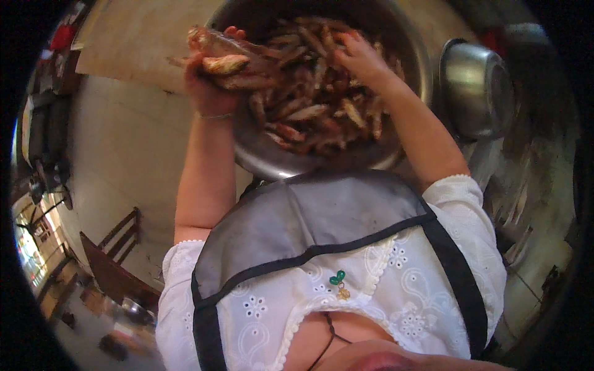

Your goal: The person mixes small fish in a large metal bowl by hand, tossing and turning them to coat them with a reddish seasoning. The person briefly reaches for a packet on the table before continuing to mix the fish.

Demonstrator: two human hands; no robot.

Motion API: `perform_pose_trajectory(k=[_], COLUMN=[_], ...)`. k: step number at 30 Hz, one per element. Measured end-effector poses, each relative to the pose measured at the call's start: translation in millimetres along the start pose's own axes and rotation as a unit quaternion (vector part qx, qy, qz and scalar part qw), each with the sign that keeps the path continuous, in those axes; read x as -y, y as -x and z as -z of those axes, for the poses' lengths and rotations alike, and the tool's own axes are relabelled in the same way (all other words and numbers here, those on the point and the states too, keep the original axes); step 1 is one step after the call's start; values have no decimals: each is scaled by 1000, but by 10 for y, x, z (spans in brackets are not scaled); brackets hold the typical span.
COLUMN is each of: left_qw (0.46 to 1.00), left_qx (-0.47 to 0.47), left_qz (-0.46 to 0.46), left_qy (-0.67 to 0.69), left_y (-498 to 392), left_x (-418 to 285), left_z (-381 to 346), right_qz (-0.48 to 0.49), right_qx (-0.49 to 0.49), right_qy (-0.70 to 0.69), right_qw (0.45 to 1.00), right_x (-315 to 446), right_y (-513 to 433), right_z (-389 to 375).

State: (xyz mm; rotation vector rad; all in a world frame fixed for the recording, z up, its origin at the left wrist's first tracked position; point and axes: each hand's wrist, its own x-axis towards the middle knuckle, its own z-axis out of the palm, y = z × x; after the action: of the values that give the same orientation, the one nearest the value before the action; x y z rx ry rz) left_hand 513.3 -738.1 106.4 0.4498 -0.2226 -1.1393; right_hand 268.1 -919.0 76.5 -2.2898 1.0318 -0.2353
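Note:
A wide metal basin (260, 169) lies before me, with a heap of long brownish food pieces (301, 113) inside. They look like chicken feet, but blur keeps me from being certain. My left hand (209, 86) grips a bunch of these pieces (227, 65) over the basin's left side. One pale yellowish piece stands out at the front of that bunch. On the heap's upper right, my right hand (359, 53) reaches down with bent fingers touching the pieces. Its fingertips are partly hidden, so whether it grips one cannot be told.
A smaller metal bowl (478, 90) rests tipped on its side to the right of the basin. At lower left are a dark wooden chair (123, 236) and a brown tabletop (111, 269). A grey apron (306, 208) covers my front, close to the basin's near rim.

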Motion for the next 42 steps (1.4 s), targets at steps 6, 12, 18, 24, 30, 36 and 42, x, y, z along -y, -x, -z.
perform_pose_trajectory(k=[6,12,18,24,30,36,42], left_qw=[999,999,1000,1000,1000,999,997], left_qx=[-11,37,22,-3,5,-14,-34], left_qz=[-34,17,2,-17,-10,16,15], left_qy=[-21,17,4,-17,-25,-30,-62], left_y=[21,-4,21,26,23,0,-5], left_x=[-19,-52,-22,-11,1,19,34], left_z=[-65,-21,-8,-20,-14,11,-17], right_qz=[388,464,284,188,175,97,96], right_qx=[189,225,185,139,94,118,82], right_qy=[207,257,249,397,316,326,354], right_qw=[878,817,907,888,928,933,927], right_x=[495,724,493,73,-116,-347,-403], right_y=[303,256,-375,-573,-293,80,406], right_z=[-669,-1274,-1459,-812,-132,186,172])
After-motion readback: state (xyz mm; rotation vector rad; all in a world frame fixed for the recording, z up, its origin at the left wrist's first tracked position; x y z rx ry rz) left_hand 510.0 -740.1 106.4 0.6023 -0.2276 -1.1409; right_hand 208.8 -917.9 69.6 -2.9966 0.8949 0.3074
